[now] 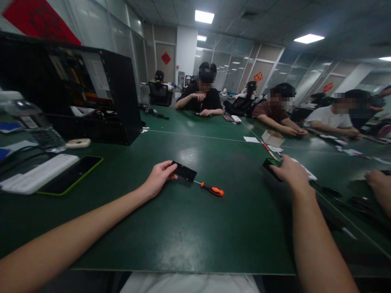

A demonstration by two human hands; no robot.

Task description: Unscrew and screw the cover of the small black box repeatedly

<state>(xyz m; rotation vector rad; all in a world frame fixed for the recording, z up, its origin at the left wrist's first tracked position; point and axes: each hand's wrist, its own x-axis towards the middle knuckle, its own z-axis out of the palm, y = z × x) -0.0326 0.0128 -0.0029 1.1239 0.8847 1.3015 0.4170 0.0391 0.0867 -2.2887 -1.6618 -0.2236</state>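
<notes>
My left hand [161, 176] pinches one end of a flat black rectangular plate [185, 171] with small holes, low over the table. Just beyond the plate's other end lies a screwdriver [213, 189] with an orange and black handle; the plate hides part of its shaft. Off to the right, my right hand [291, 173] is closed on a small black box-like part [270, 166] with green inside. Its fingers cover part of that piece. Behind the right hand lies a white object [305, 169], partly hidden.
An open black computer case [119, 97] stands at left, near a water bottle [36, 122], a white power strip [42, 173] and a green-edged phone [73, 175]. A small carton [273, 138] sits beyond my right hand. Co-workers sit around the green table [183, 228]; one's hand [378, 185] is at far right.
</notes>
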